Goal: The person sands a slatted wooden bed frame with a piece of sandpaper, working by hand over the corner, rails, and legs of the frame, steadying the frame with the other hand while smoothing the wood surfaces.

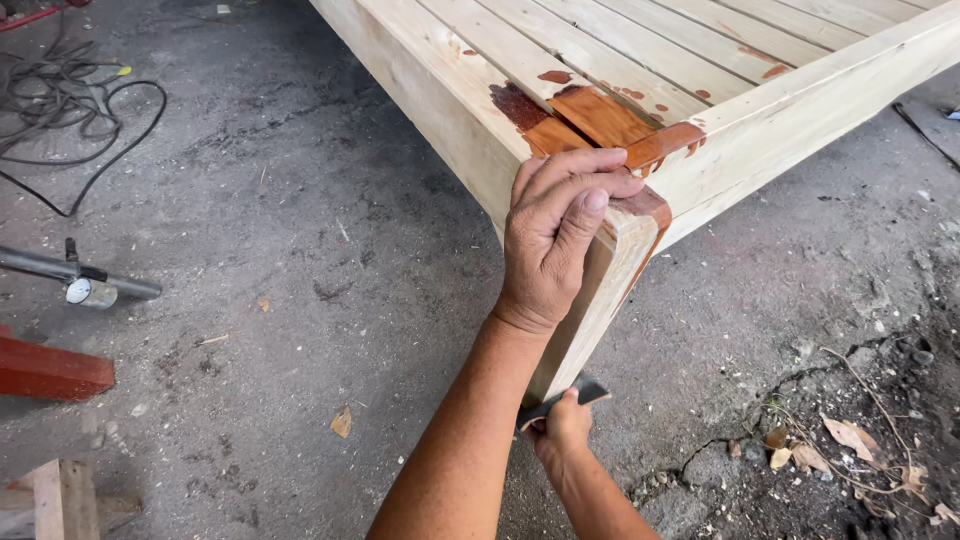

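your left hand (552,240) grips the frame (700,150) corner, fingers curled over it. your right hand (560,430) pinches a dark scraper (565,397) against the leg (590,300).

Open concrete floor (300,250) left of the bed-frame corner post (600,290); cables (70,100), red beam (50,370) lie farther off.
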Tool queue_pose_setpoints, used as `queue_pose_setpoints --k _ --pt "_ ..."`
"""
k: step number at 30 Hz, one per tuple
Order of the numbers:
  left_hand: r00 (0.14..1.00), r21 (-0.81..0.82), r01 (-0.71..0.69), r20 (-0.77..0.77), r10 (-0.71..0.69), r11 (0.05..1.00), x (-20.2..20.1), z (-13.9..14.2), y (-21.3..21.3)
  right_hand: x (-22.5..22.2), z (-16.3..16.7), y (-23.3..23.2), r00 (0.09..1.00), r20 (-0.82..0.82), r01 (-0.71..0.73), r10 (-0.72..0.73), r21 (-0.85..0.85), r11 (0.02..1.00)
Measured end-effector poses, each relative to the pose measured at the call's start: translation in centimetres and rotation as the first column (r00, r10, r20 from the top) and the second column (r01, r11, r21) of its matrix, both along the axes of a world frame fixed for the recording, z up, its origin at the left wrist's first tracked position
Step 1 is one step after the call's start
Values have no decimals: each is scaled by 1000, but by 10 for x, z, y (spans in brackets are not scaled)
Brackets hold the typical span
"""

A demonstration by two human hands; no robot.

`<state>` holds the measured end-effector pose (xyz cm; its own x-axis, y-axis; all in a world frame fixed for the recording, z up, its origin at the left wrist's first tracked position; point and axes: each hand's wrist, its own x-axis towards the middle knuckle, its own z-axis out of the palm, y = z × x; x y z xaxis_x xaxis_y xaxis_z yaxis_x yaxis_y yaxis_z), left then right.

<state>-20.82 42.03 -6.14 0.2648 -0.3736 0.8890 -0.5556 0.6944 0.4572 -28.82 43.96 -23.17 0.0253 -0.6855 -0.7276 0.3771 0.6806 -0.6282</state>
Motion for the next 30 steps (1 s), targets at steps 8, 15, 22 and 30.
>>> queue_pose_setpoints --k 8,15,22,30 --pt "999 -21 -38 -23 38 999 -3 -1 0 -8 -10 -18 984 134 119 -113 -38 992" --pt "998 -44 -52 -20 52 998 -4 -6 -5 0 -32 -4 995 59 82 -78 -80 993" --pt "998 67 63 9 -64 996 11 3 3 -8 0 -15 997 67 43 -23 -309 950" --pt "994 141 107 5 -109 984 14 8 8 -31 94 -17 975 208 63 80 -601 797"
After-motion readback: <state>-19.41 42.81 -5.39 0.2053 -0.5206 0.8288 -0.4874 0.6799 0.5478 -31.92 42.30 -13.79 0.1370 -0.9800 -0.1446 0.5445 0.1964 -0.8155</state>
